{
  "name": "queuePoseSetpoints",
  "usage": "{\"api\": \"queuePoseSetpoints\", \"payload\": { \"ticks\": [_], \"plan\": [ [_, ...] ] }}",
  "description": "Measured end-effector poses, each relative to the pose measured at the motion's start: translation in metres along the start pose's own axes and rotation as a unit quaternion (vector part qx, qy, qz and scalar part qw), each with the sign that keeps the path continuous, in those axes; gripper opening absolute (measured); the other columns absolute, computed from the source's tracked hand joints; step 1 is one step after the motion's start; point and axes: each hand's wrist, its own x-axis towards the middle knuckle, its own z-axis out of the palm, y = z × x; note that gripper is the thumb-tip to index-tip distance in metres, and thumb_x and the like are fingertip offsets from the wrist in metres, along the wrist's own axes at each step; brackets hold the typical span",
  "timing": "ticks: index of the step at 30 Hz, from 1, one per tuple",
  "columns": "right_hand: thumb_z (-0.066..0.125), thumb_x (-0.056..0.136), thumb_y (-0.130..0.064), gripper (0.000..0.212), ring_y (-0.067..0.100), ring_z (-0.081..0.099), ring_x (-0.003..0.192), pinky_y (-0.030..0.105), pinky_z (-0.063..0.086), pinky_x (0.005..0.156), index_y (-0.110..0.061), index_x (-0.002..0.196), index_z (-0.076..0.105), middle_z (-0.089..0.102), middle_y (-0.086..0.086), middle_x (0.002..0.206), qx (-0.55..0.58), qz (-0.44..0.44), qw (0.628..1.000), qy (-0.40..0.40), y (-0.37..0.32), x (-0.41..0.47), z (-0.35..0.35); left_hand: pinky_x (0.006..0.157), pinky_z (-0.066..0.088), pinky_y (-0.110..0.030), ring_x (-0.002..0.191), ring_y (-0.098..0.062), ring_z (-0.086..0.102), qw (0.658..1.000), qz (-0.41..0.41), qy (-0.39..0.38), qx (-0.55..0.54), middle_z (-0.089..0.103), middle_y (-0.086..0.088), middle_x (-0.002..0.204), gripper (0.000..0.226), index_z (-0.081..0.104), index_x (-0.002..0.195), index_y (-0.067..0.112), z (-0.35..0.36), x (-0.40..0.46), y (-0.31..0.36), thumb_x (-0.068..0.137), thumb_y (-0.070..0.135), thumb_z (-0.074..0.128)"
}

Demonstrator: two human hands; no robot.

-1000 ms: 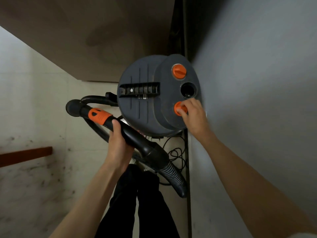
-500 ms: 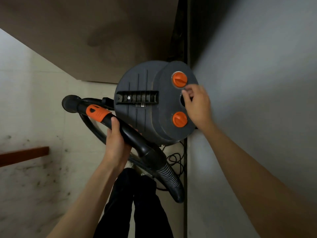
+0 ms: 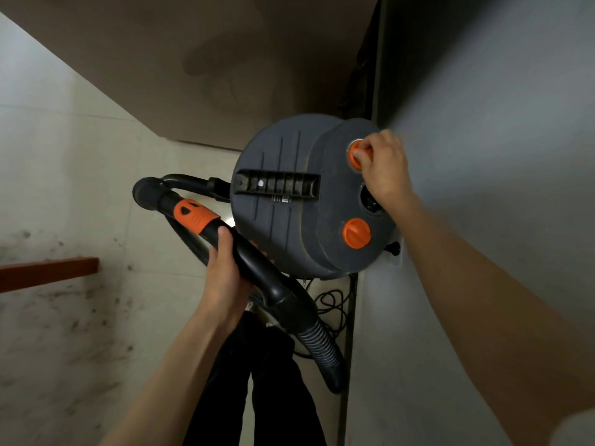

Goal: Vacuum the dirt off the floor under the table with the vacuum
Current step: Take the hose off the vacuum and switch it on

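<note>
A: Canister vacuum (image 3: 289, 201) upright on tiled floor (image 3: 80, 175), hard against grey wall (image 3: 483, 156), just in front of brown table (image 3: 193, 59). Carry handle (image 3: 278, 185) across lid.

B: Right hand (image 3: 383, 165) on far orange knob (image 3: 357, 154); fingers curled, pinching knob rim. Near orange knob (image 3: 355, 233) untouched. Round socket (image 3: 370, 201) between the two, partly hidden by the wrist.

A: Left hand (image 3: 225, 278) wrapped round black hose handle (image 3: 244, 252), fingers clamped, thumb just below orange collar (image 3: 193, 215). Ribbed hose (image 3: 318, 342) trailing down past dark trousers (image 3: 257, 381).

B: Risks, as judgement only. Function of each knob unreadable: possibly wrong control, so no suction, or too much.

A: Noted. Loose power cord (image 3: 331, 304) coiled on floor between canister and feet. Likely snag or trip on stepping off toward the table.

B: Hose looped tight round canister side. Sharp pull from left grip: probable tipping or dragging of canister along the wall.

A: Dark specks (image 3: 74, 304) on floor at left, near red-brown bar (image 3: 48, 273). Nozzle end not visible; reach under table not confirmable.
</note>
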Motion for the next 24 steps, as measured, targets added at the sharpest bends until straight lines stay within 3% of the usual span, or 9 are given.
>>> {"api": "queuePoseSetpoints", "payload": {
  "ticks": [3,7,10,17,20,22,24],
  "plan": [
    [0.052,0.096,-0.021,0.026,0.027,0.045,0.114,0.028,0.034,0.090,0.000,0.111,0.059,0.053,0.016,0.120,0.003,0.015,1.000,0.012,0.000,0.001,0.001,0.071,0.053,-0.031,0.096,-0.023,0.062,1.000,-0.005,-0.003,-0.008,0.057,-0.018,0.126,0.058,0.041,0.138,0.013,-0.001,0.003,0.000,0.094,0.051,0.038],
    [0.052,0.096,-0.021,0.025,0.026,0.047,0.113,0.025,0.034,0.087,-0.001,0.110,0.059,0.054,0.015,0.118,0.007,0.038,0.999,0.027,-0.003,0.001,0.004,0.068,0.053,-0.030,0.082,-0.017,0.063,1.000,-0.001,-0.009,-0.011,0.060,-0.008,0.101,0.056,0.040,0.138,0.012,-0.002,0.007,0.000,0.096,0.049,0.036],
    [0.054,0.096,-0.021,0.024,0.025,0.049,0.111,0.021,0.031,0.083,-0.002,0.109,0.059,0.055,0.014,0.117,0.012,0.046,0.998,0.033,-0.003,0.001,0.005,0.072,0.052,-0.031,0.087,-0.017,0.063,1.000,0.009,-0.009,-0.003,0.060,-0.006,0.102,0.052,0.041,0.135,0.014,-0.001,0.008,0.001,0.096,0.048,0.036],
    [0.052,0.096,-0.018,0.028,0.028,0.049,0.115,0.027,0.035,0.092,-0.003,0.120,0.058,0.052,0.016,0.125,0.040,0.101,0.994,0.009,-0.022,-0.009,-0.003,0.076,0.050,-0.037,0.092,-0.024,0.060,1.000,0.002,-0.026,0.004,0.060,-0.008,0.098,0.030,0.047,0.119,0.017,-0.004,-0.002,0.007,0.099,0.038,0.039],
    [0.051,0.096,-0.017,0.028,0.026,0.049,0.117,0.029,0.035,0.098,-0.004,0.120,0.058,0.053,0.014,0.124,0.090,0.066,0.994,0.017,-0.054,-0.042,-0.005,0.085,0.051,-0.041,0.094,-0.024,0.061,0.999,0.006,-0.039,0.016,0.063,-0.006,0.095,0.023,0.049,0.114,0.017,-0.008,-0.013,0.011,0.099,0.032,0.041],
    [0.052,0.096,-0.016,0.023,0.023,0.056,0.105,0.032,0.043,0.095,-0.004,0.112,0.063,0.058,0.012,0.114,0.142,0.026,0.989,-0.009,-0.081,-0.072,-0.002,0.089,0.050,-0.041,0.096,-0.023,0.062,0.999,0.007,-0.036,0.022,0.064,-0.007,0.102,0.028,0.049,0.121,0.016,-0.011,-0.021,0.013,0.099,0.030,0.042],
    [0.051,0.097,-0.017,0.018,0.018,0.060,0.090,0.032,0.048,0.087,-0.007,0.101,0.065,0.063,0.007,0.098,0.186,0.019,0.977,-0.097,-0.106,-0.102,0.003,0.087,0.051,-0.036,0.096,-0.020,0.062,0.999,0.020,-0.032,0.028,0.065,-0.006,0.104,0.029,0.051,0.122,0.013,-0.017,-0.028,0.014,0.099,0.029,0.043]
  ]
}}
